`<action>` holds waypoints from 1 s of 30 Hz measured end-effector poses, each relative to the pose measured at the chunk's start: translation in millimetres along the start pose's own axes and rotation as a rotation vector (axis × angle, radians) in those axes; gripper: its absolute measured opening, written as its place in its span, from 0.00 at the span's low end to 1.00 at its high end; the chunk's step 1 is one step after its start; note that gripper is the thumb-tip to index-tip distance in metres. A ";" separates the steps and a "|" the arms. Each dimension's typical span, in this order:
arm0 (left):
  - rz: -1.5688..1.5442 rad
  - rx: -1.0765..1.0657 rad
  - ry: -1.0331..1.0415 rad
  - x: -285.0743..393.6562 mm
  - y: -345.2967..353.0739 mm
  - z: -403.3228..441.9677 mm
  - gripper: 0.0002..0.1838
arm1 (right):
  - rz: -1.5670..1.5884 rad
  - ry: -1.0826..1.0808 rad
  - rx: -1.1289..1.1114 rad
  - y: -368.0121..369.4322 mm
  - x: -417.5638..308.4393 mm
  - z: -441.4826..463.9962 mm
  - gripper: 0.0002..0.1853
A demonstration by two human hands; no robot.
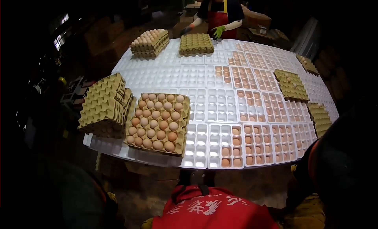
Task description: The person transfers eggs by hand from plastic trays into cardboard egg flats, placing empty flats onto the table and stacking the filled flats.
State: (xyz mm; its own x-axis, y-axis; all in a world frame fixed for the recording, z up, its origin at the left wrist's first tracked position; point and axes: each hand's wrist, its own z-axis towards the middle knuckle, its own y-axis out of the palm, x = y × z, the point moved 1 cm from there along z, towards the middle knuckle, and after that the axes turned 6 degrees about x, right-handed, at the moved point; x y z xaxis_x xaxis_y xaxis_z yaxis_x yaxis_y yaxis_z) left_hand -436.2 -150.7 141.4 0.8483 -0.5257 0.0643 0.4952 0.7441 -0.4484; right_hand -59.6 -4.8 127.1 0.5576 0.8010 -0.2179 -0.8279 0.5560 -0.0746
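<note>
Neither of my hands shows; only dark sleeves with orange edging and yellowish cloth appear at the lower left and lower right of the head view. Closest on the left side of the table stands a brown pulp egg tray [185, 122] full of brown eggs [154, 115]. Beside it leans a stack of pulp trays [103, 99]. Across the middle lie white plastic egg trays [198, 128], their cups bare. Toward the right, several similar trays hold brown eggs [258, 140] in their cups. One tray near the front edge is partly filled, with eggs along its right side.
Across the table a person in a red apron [218, 19] has a green-gloved hand [218, 31] by a pulp tray stack [196, 44]. An egg-loaded stack [149, 43] sits at the back left. More pulp trays [291, 85] lie on the right. My red apron [220, 213] faces the front edge.
</note>
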 end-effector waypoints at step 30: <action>-1.182 -0.478 -1.265 -212.4 87.5 -229.4 0.19 | 0.954 1.771 -0.280 195.6 -105.5 -276.4 0.23</action>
State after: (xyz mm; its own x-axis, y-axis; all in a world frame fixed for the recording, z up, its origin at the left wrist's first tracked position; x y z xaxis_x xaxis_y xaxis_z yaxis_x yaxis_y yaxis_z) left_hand -616.1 -68.5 -116.0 -0.1503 0.1366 0.9792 0.9864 -0.0456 0.1578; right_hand -297.4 -41.9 -133.5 -0.4903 -0.3904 -0.7792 -0.8443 -0.0091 0.5358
